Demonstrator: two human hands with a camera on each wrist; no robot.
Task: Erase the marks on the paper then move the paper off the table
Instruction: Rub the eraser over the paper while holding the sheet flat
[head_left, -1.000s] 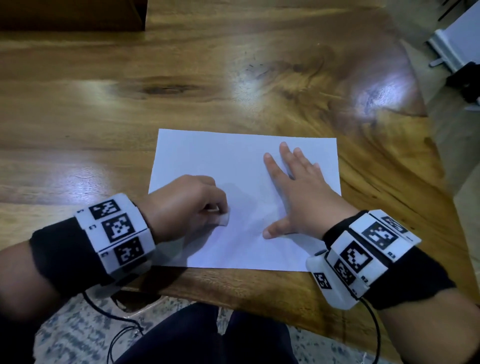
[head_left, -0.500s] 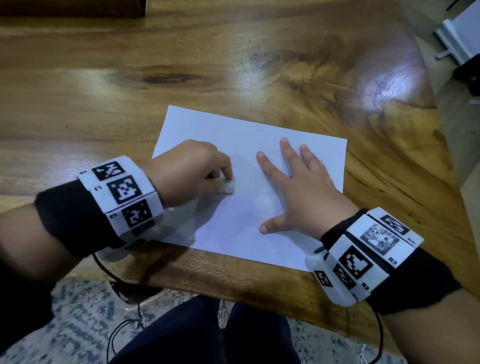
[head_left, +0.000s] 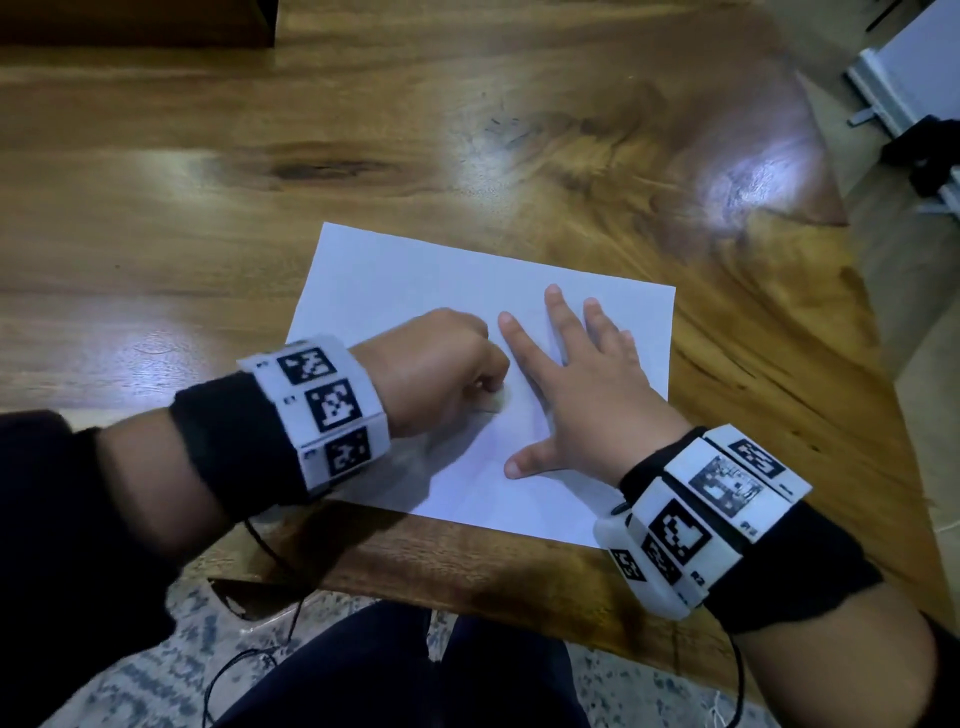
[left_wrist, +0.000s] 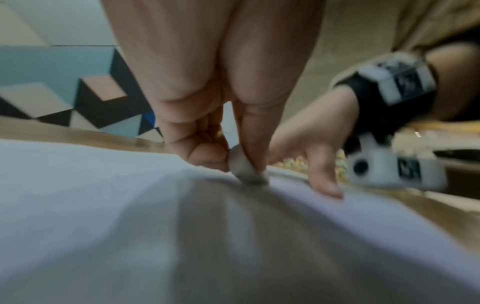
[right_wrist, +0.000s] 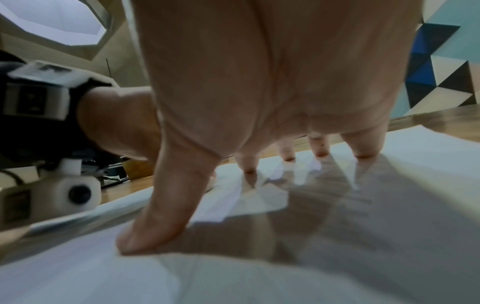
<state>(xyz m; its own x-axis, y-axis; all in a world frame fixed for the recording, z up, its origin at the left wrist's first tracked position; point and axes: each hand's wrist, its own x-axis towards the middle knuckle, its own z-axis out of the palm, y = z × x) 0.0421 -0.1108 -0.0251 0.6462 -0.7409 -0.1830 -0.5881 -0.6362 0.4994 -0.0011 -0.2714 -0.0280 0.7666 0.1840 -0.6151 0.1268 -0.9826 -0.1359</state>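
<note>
My left hand (head_left: 441, 371) pinches the eraser (left_wrist: 245, 169) against the paper (head_left: 415, 270) lying near the table (head_left: 208, 234) edge; my right hand (head_left: 582, 384) presses it, fingers spread. Rubbing too hard could crease or tear the sheet if that hold slips

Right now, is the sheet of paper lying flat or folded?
Flat and unfolded: the paper lies spread on the table, pressed by the right hand.

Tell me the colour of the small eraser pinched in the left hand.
Whitish grey small eraser, darker at its rubbing tip; clearest in the left wrist view.
</note>
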